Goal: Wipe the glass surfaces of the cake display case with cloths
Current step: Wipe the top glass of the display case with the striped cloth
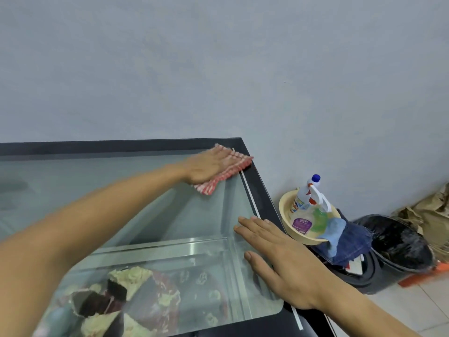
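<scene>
The fingers [252, 227] of the right hand [279, 259] lie straight and close together, palm down, flat on the glass top [150, 205] of the cake display case [262, 188], near its right edge and holding nothing. The left hand [209, 166] reaches across to the far right corner of the same glass, its fingers stretched out and slightly blurred, pressing flat on a red-and-white checked cloth [218, 181] that lies on the glass and laps onto the case's dark frame. The cloth shows past the fingertips and below the palm. Through the glass, cakes [126, 295] with pale cream and dark filling sit on a shelf inside the case, at the lower left of the view. Just beside the case on the right, a cream-coloured basin [306, 239] holds a white bottle with a blue cap [308, 188], a spray bottle [313, 215] and a light blue cloth [336, 229], and it rests on dark blue denim fabric [352, 242]. Farther right stands a black bin [398, 242] lined with a black bag, and crumpled brown paper [427, 210] lies against the pale grey wall [218, 69].
</scene>
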Demonstrator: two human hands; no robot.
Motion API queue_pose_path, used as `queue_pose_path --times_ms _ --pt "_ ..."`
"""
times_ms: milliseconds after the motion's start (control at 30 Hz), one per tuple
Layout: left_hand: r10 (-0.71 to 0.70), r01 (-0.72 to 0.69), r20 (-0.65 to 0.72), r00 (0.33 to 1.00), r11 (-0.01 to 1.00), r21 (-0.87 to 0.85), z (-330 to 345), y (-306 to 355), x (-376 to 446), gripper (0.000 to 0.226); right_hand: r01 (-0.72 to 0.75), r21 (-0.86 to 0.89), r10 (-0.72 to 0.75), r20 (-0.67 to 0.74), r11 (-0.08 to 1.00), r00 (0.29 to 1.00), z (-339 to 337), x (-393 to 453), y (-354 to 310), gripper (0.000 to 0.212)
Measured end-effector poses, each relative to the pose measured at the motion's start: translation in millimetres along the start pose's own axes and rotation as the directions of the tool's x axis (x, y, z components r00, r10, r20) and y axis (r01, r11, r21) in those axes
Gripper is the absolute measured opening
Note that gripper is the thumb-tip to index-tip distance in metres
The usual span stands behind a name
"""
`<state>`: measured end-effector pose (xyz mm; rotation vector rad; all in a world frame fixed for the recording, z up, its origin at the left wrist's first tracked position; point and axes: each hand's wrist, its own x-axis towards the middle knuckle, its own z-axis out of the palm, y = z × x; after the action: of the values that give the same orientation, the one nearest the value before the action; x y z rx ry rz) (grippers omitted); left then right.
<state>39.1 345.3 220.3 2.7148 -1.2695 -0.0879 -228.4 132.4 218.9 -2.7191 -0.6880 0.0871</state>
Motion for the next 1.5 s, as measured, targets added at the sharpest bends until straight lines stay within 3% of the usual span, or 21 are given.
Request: queue_pose_path --times_ms 67,200,267,367,433,500,567,633,733,867,900,967,1033,1067,1133,1267,1333,1433,1500 --pt "-0.226 0.225 0.023 0.974 0.974 0.014 -5 -17 23 0.071 0.009 -0.006 -0.009 -0.01 1.0 1.0 0 0 1 0.058" --pt "-0.292 0.292 0.005 0.956 0.956 0.045 -9 -9 51 0.056 0.032 -0.007 -0.032 -0.026 0.999 0.999 1 0 4 0.056" --pt "-0.171 0.172 -0.02 0.985 0.981 0.092 -1 9 42 0.062 0.049 0.013 -0.048 -0.058 0.999 0.997 2 0 4 0.054" --pt "0.207 -0.212 0.055 0.977 0.971 0.107 12 42 1 0.061 0.149 0.025 -0.141 -0.209 0.988 0.968 -1 -7 1 0.042" --pt "0.244 -0.246 0.051 0.968 0.969 0.036 1 28 -15 0.055 0.223 -0.011 -0.212 -0.363 0.975 0.907 0 -15 -1 0.034" --pt "0.003 0.0 -0.038 0.999 0.998 0.062 -8 -7 -19 0.055 0.145 0.082 -0.1 -0.405 0.986 0.909 3 -18 -2 0.03" --pt "-0.29 0.29 -0.011 0.957 0.955 0.057 -9 -27 -12 0.055 0.005 0.186 0.076 -0.43 0.983 0.9 5 -18 -4 0.032" --pt "-0.323 0.321 0.025 0.946 0.945 0.069 -2 -17 -10 0.057 -0.09 0.239 0.185 -0.411 0.967 0.893 9 -13 -3 0.036" --pt "-0.202 0.201 0.035 0.979 0.979 0.019 1 25 -25 0.058 -0.175 0.269 0.272 -0.385 0.947 0.882 6 -10 -4 0.029" --pt "0.144 -0.145 0.071 0.987 0.989 0.002 12 81 -80 0.058 -0.261 0.307 0.379 -0.441 0.915 0.814 6 -18 -12 0.026" --pt "0.169 -0.168 0.064 0.984 0.986 -0.014 12 78 -90 0.053 -0.269 0.296 0.383 -0.458 0.917 0.802 5 -19 -13 0.025" --pt "0.013 -0.012 0.042 0.999 1.0 -0.021 1 49 -89 0.047 -0.248 0.236 0.331 -0.446 0.94 0.832 4 -15 -14 0.022" --pt "-0.258 0.258 0.011 0.966 0.966 -0.024 -9 26 -76 0.05 -0.214 0.117 0.243 -0.366 0.97 0.898 4 -10 -13 0.023" --pt "-0.32 0.32 0.005 0.947 0.947 -0.008 -9 24 -67 0.052 -0.216 0.068 0.226 -0.332 0.974 0.916 2 -9 -15 0.027" --pt "-0.272 0.272 0.02 0.962 0.962 0.019 -1 41 -60 0.055 -0.253 0.002 0.245 -0.254 0.967 0.936 -2 -12 -26 0.039" --pt "0.096 -0.098 0.052 0.994 0.994 0.043 13 89 -87 0.054 -0.384 -0.038 0.383 -0.025 0.923 0.923 8 -47 -68 0.07" --pt "0.033 -0.033 0.066 0.997 0.999 -0.003 8 82 -89 0.053 -0.434 -0.049 0.434 -0.007 0.9 0.901 22 -64 -83 0.076" --pt "-0.148 0.147 0.033 0.988 0.989 0.014 3 71 -80 0.055 -0.449 -0.075 0.441 -0.107 0.89 0.891 33 -68 -88 0.076" --pt "-0.11 0.109 0.026 0.994 0.993 0.05 6 86 -80 0.057 -0.453 -0.074 0.442 -0.127 0.889 0.888 33 -68 -88 0.076"
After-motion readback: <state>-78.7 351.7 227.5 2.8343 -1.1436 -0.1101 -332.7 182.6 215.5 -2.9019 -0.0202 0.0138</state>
